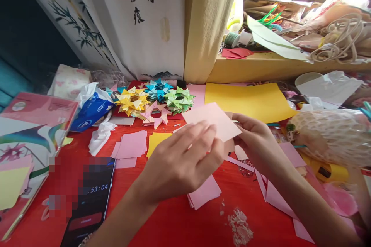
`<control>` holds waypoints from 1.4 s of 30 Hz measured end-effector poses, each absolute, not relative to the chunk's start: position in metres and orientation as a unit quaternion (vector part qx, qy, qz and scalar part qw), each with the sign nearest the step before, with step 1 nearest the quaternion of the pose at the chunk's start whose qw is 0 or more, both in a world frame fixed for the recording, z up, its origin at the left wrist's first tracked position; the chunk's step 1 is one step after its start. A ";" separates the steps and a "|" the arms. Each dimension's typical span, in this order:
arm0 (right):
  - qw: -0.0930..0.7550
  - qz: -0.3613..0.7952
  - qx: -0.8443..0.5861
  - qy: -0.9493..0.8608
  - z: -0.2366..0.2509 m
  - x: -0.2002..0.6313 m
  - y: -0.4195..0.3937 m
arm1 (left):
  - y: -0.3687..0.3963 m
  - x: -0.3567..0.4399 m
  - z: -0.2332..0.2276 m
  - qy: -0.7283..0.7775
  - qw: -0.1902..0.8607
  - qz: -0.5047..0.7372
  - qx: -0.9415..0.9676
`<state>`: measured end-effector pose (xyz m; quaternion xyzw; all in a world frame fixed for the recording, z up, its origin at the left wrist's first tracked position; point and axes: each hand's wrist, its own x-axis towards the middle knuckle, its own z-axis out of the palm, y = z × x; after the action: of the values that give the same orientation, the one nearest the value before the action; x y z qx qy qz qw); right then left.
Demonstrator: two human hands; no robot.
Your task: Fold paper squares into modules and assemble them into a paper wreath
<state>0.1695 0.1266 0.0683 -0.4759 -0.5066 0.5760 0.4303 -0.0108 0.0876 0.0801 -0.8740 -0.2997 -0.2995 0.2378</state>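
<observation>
A pale pink paper square (223,121) is held up in the air above the red table, between my two hands. The fingers of my left hand (181,158) are bent together over its near face, and the thumb is hidden. On the other side my right hand (253,133) pinches its right corner. Behind the square, more paper in shadow shows at the edge, partly covered. Below my left hand lies a small stack of pink squares (205,193). More pink squares (131,146) and a yellow square (156,142) lie to the left.
Folded paper star rings in yellow (131,101), blue (159,89), green (180,100) and pink (155,115) sit at the back. A phone (92,200) and a tissue pack (91,110) are on the left. White scraps (240,227) lie in front. Clutter lines the right side.
</observation>
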 end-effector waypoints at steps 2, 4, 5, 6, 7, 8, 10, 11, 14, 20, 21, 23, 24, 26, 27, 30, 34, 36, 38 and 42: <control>0.441 0.604 -0.459 -0.480 0.071 0.170 0.126 | 0.090 -0.011 0.076 -0.276 0.208 -0.259 -0.902; 0.452 0.611 -0.455 -0.464 0.072 0.172 0.125 | 0.091 -0.011 0.075 -0.275 0.185 -0.261 -0.906; 0.455 0.612 -0.454 -0.461 0.073 0.174 0.125 | 0.091 -0.011 0.075 -0.282 0.176 -0.275 -0.902; 0.453 0.612 -0.453 -0.464 0.073 0.175 0.125 | 0.090 -0.011 0.076 -0.290 0.165 -0.292 -0.896; 0.448 0.610 -0.450 -0.475 0.074 0.177 0.125 | 0.090 -0.011 0.077 -0.300 0.148 -0.308 -0.890; 0.442 0.606 -0.444 -0.489 0.075 0.178 0.124 | 0.089 -0.011 0.078 -0.312 0.121 -0.323 -0.885; 0.446 0.589 -0.433 -0.517 0.077 0.181 0.122 | 0.089 -0.010 0.082 -0.355 0.038 -0.364 -0.860; 0.461 0.572 -0.431 -0.524 0.078 0.182 0.120 | 0.088 -0.010 0.084 -0.383 -0.016 -0.394 -0.835; 0.526 0.509 -0.439 -0.522 0.080 0.182 0.113 | 0.087 -0.009 0.089 -0.462 -0.199 -0.498 -0.707; 0.544 0.460 -0.439 -0.548 0.083 0.168 0.098 | 0.074 0.008 0.096 -0.432 -0.452 -0.485 -0.611; 0.551 0.452 -0.432 -0.553 0.082 0.164 0.095 | 0.072 0.012 0.095 -0.435 -0.441 -0.490 -0.613; 0.564 0.442 -0.418 -0.558 0.079 0.158 0.091 | 0.068 0.018 0.092 -0.444 -0.396 -0.497 -0.632; 0.570 0.434 -0.414 -0.562 0.076 0.155 0.090 | 0.067 0.020 0.089 -0.447 -0.366 -0.502 -0.644; 0.574 0.414 -0.412 -0.574 0.069 0.148 0.088 | 0.069 0.019 0.085 -0.454 -0.298 -0.504 -0.672; 0.577 0.396 -0.417 -0.581 0.066 0.146 0.088 | 0.071 0.017 0.084 -0.456 -0.255 -0.502 -0.689; 0.564 0.346 -0.431 -0.613 0.059 0.141 0.087 | 0.076 0.008 0.088 -0.468 -0.139 -0.505 -0.711; 0.512 0.332 -0.462 -0.644 0.061 0.141 0.078 | 0.070 -0.006 0.095 -0.520 -0.155 -0.451 -0.709; 0.514 0.350 -0.444 -0.645 0.059 0.143 0.070 | 0.060 -0.010 0.086 -0.498 -0.207 -0.469 -0.699; 0.510 0.401 -0.406 -0.644 0.049 0.145 0.060 | 0.050 -0.010 0.067 -0.475 -0.305 -0.491 -0.663; 0.509 0.409 -0.397 -0.645 0.009 0.151 0.048 | 0.034 -0.005 0.018 -0.476 -0.347 -0.506 -0.630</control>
<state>0.1510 0.0477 0.0092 -0.3973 -0.6446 0.4093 0.5090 -0.0051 0.0335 0.0182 -0.6298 -0.4763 -0.5058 -0.3474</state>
